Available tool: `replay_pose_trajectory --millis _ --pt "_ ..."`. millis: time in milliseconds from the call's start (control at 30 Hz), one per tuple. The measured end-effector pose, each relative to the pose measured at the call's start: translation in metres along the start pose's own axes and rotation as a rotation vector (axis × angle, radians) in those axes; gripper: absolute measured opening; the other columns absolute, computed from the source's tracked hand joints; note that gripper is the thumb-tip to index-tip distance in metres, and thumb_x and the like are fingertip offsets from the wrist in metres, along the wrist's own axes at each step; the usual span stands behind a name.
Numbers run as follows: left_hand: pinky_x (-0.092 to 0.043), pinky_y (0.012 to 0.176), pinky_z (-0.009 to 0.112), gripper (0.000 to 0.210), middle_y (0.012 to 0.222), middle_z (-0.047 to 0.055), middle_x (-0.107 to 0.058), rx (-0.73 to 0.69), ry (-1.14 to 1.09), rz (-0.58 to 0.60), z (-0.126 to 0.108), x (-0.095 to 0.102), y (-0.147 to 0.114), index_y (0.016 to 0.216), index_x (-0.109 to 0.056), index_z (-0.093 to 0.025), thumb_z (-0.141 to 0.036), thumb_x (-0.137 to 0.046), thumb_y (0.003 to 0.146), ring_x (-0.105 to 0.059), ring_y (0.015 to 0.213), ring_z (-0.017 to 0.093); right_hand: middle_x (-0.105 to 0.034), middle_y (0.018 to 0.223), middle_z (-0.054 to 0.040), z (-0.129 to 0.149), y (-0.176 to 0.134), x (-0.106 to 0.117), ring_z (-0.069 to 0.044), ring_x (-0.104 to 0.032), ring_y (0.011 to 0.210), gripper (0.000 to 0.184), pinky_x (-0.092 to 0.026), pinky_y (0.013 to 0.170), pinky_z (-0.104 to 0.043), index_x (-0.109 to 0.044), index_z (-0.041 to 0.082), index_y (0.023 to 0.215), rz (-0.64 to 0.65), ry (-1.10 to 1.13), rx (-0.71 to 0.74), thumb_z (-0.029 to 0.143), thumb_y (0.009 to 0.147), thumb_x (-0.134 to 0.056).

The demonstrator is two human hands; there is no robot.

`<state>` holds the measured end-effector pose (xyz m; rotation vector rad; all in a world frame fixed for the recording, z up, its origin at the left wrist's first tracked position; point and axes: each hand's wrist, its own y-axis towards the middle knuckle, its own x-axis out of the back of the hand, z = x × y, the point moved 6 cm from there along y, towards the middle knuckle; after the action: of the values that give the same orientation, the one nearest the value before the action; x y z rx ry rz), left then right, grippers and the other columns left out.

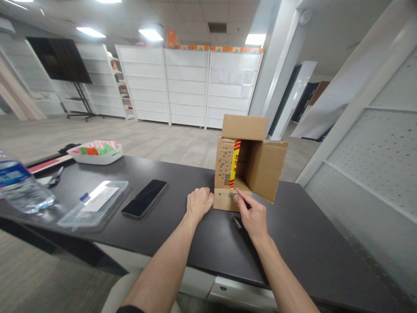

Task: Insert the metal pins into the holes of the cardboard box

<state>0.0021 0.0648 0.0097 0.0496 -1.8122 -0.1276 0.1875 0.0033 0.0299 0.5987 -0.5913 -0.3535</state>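
A cardboard box [224,161] lies on its side on the dark table, its opening towards me and its flaps spread. Several small grey round dots and a yellow-and-red tape strip [234,163] mark its left flap. Along the lower flap [224,204] runs a row of small dots or holes. My right hand [252,215] pinches at this flap's right part; whatever is between thumb and finger is too small to name. Closed in a fist, my left hand [199,202] rests beside the flap's left edge, its inside hidden. Thin metal pieces [236,220] lie near my right hand.
A black phone [145,198] and a clear plastic case [94,204] lie left of my left hand. Further left are a water bottle [22,187] and a white basket [97,156] with colourful contents. A perforated white panel [381,161] borders the table's right side.
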Motion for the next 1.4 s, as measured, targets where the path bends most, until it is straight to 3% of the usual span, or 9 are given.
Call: replay_pose_trajectory --millis 433,800,1033,1400 --pt "-0.045 0.071 0.029 0.03 0.091 0.01 -0.068 0.016 -0.002 0.024 -0.001 0.003 -0.002 0.084 -0.067 -0.022 -0.028 -0.037 0.084 -0.065 0.086 0.023 -0.072 0.09 -0.006 0.001 0.001 0.001 -0.019 -0.065 0.079 0.03 -0.051 0.076 -0.032 -0.07 0.02 0.099 -0.015 -0.015 -0.041 0.039 0.086 -0.051" --pt "-0.045 0.071 0.031 0.032 0.091 0.011 -0.068 0.005 -0.009 0.026 0.0 0.001 -0.001 0.085 -0.067 -0.022 -0.029 -0.036 0.083 -0.065 0.086 0.024 -0.07 0.1 -0.0079 -0.006 0.0 -0.005 -0.021 -0.065 0.084 0.033 -0.05 0.078 -0.034 -0.069 0.019 0.103 0.029 0.002 -0.063 0.039 0.087 -0.049" --pt "-0.046 0.071 0.031 0.032 0.092 0.011 -0.068 0.001 -0.002 0.019 0.0 0.001 -0.001 0.085 -0.066 -0.021 -0.03 -0.035 0.083 -0.065 0.086 0.024 -0.069 0.084 -0.0056 -0.001 0.0 -0.003 -0.018 -0.062 0.072 0.033 -0.047 0.068 -0.028 -0.066 0.019 0.106 0.019 -0.02 -0.072 0.038 0.087 -0.048" --pt "-0.046 0.072 0.031 0.031 0.092 0.011 -0.068 0.019 -0.012 0.036 -0.001 0.003 -0.002 0.085 -0.066 -0.022 -0.029 -0.036 0.084 -0.065 0.087 0.024 -0.062 0.069 -0.0012 0.006 -0.001 -0.002 -0.014 -0.054 0.059 0.025 -0.042 0.06 -0.025 -0.062 0.019 0.088 0.016 -0.005 -0.06 0.038 0.086 -0.046"
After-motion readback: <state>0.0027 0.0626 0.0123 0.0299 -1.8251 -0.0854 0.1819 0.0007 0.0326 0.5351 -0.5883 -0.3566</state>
